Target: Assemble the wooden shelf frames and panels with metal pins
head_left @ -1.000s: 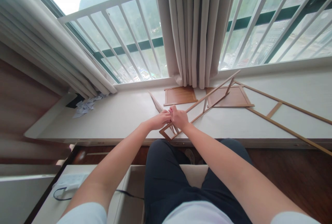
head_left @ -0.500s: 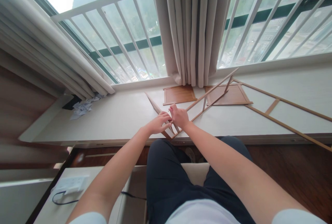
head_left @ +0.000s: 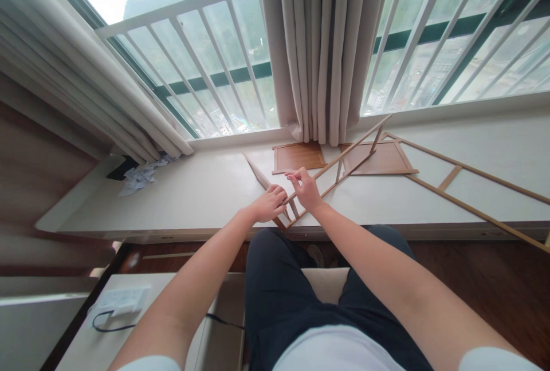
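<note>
On the ledge (head_left: pixel 193 193), below the windows: wooden parts spread from the middle to the right, with the curtain (head_left: pixel 318 50) hanging behind them.
Second frame: two long rails joined by a crosspiece (head_left: pixel 450 178), running off to the right, well apart from both hands.
Frame (head_left: pixel 352 146): a narrow ladder shape lying slantwise, near end at the ledge's front edge under the left hand, far end passing across the right panel (head_left: pixel 387 160) in view; its place has barely altered over the last second.
Left panel (head_left: pixel 299 157): flat near the curtain, just beyond the hands.
Thin board (head_left: pixel 256 172): tilted, seen nearly edge-on, its lower part reaching the left hand; whether it is joined to the frame is hidden.
Left hand (head_left: pixel 270 204): fingers now wrapped over the frame's near end, after meeting the other hand's fingertips a second ago.
Right hand (head_left: pixel 306 188): drawn back from the left, bent over the rail, touching or not being unclear; thumb and finger tips lie close together, and whether they pinch something tiny cannot be told.
Meaning: the left hand alone seems to steady the frame, while two-handed fingering at that corner appears broken off.
</note>
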A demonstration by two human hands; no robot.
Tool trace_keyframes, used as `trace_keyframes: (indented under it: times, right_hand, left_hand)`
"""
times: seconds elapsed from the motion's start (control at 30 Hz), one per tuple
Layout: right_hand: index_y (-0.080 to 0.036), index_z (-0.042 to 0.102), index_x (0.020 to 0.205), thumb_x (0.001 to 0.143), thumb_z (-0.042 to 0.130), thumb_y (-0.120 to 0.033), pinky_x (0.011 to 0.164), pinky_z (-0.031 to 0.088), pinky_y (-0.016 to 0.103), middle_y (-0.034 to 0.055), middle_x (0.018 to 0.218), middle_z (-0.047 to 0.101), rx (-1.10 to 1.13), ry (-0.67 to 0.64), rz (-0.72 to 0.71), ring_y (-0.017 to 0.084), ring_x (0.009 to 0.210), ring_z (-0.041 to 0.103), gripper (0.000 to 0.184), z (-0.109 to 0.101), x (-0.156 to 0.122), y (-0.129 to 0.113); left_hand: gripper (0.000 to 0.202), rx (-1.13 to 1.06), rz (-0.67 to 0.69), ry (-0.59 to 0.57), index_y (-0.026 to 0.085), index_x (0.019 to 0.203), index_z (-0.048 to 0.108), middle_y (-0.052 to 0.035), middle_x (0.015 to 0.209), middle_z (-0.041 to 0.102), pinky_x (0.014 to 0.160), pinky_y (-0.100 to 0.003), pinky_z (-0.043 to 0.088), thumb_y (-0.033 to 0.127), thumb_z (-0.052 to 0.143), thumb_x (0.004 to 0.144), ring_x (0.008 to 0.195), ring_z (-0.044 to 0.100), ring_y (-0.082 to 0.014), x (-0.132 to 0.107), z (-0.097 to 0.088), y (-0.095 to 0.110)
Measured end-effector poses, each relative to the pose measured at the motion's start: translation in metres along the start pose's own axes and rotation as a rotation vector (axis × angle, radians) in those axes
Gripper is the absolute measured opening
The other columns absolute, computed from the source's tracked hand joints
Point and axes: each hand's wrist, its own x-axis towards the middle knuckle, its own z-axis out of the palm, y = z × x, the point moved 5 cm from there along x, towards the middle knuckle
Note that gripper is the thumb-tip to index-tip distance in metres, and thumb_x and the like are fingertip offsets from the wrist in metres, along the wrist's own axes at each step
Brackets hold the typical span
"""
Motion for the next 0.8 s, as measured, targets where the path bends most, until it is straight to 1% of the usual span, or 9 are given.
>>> trace_keyframes:
  times: [0.1,0.17,0.23,0.3,0.43,0.53,0.63,0.73,0.8]
  right_hand:
    - [-0.025,0.048,0.090,0.103,0.046,-0.052,0.091,0.057,0.040,0.0126,0.107,0.077,0.157,0.106,0.053,0.024,0.101,0.073,0.030,-0.014,-0.013,0.000]
    - [-0.025,0.048,0.090,0.101,0.048,-0.055,0.086,0.058,0.038,0.0084,0.093,0.077,0.214,0.172,0.123,0.022,0.089,0.074,0.032,-0.022,-0.026,0.003]
    - [-0.025,0.048,0.088,0.099,0.050,-0.057,0.076,0.057,0.034,0.0025,0.076,0.071,0.233,0.179,0.203,0.019,0.072,0.071,0.034,-0.025,-0.040,0.008]
    - [-0.025,0.051,0.086,0.096,0.054,-0.059,0.068,0.054,0.031,-0.0012,0.067,0.064,0.217,0.143,0.264,0.017,0.062,0.065,0.036,-0.024,-0.053,0.013]
    - [-0.023,0.059,0.081,0.087,0.064,-0.058,0.060,0.049,0.029,-0.0021,0.063,0.060,0.204,0.069,0.329,0.017,0.059,0.059,0.036,-0.009,-0.072,0.020]
    - [-0.024,0.057,0.085,0.082,0.067,-0.060,0.049,0.042,0.026,-0.0078,0.053,0.052,0.321,0.072,0.435,0.014,0.046,0.050,0.037,0.007,-0.078,0.026]
    - [-0.024,0.053,0.081,0.074,0.074,-0.061,0.043,0.038,0.025,-0.0091,0.050,0.052,0.472,0.116,0.504,0.013,0.040,0.047,0.042,0.019,-0.077,0.028]
    - [-0.023,0.055,0.075,0.066,0.080,-0.060,0.041,0.040,0.025,-0.0069,0.050,0.055,0.584,0.166,0.553,0.013,0.039,0.050,0.046,0.028,-0.074,0.028]
    - [-0.020,0.060,0.075,0.061,0.084,-0.058,0.044,0.048,0.027,-0.0046,0.053,0.060,0.654,0.192,0.585,0.014,0.043,0.056,0.047,0.032,-0.074,0.027]
  left_hand:
    - [0.004,-0.012,0.004,-0.012,0.022,0.090,0.056,-0.0086,0.102,0.057,0.108,-0.047,0.041,0.026,0.054,0.091,0.107,0.046,-0.0289,0.001,0.000,0.001]
    - [0.004,-0.013,0.005,-0.020,0.022,0.091,0.056,-0.0081,0.101,0.057,0.107,-0.047,0.041,0.025,0.054,0.090,0.106,0.047,-0.0287,0.002,0.000,0.001]
    - [0.005,-0.013,0.007,-0.025,0.022,0.092,0.056,-0.0079,0.101,0.057,0.106,-0.047,0.041,0.026,0.054,0.089,0.105,0.047,-0.0287,0.003,0.000,0.000]
    - [0.007,-0.007,0.005,-0.032,0.022,0.094,0.057,-0.0081,0.101,0.057,0.106,-0.047,0.041,0.027,0.055,0.089,0.106,0.047,-0.0288,0.003,0.001,-0.001]
    - [0.014,0.009,-0.026,-0.023,0.021,0.101,0.057,-0.0086,0.105,0.056,0.108,-0.048,0.041,0.028,0.054,0.091,0.111,0.046,-0.0290,0.002,0.006,-0.007]
    - [0.015,0.009,-0.033,-0.005,0.021,0.103,0.056,-0.0092,0.110,0.055,0.108,-0.048,0.041,0.028,0.054,0.090,0.114,0.045,-0.0288,0.002,0.010,-0.011]
    - [0.015,0.031,-0.034,-0.011,0.021,0.104,0.055,-0.0092,0.113,0.055,0.110,-0.047,0.040,0.026,0.054,0.090,0.117,0.045,-0.0283,0.002,0.013,-0.013]
    - [0.015,0.046,-0.046,-0.023,0.022,0.104,0.054,-0.0079,0.113,0.055,0.111,-0.047,0.039,0.026,0.054,0.089,0.118,0.044,-0.0274,0.002,0.015,-0.014]
    - [0.015,0.047,-0.058,-0.029,0.022,0.104,0.054,-0.0077,0.113,0.055,0.111,-0.046,0.038,0.026,0.054,0.090,0.119,0.044,-0.0273,0.002,0.015,-0.014]
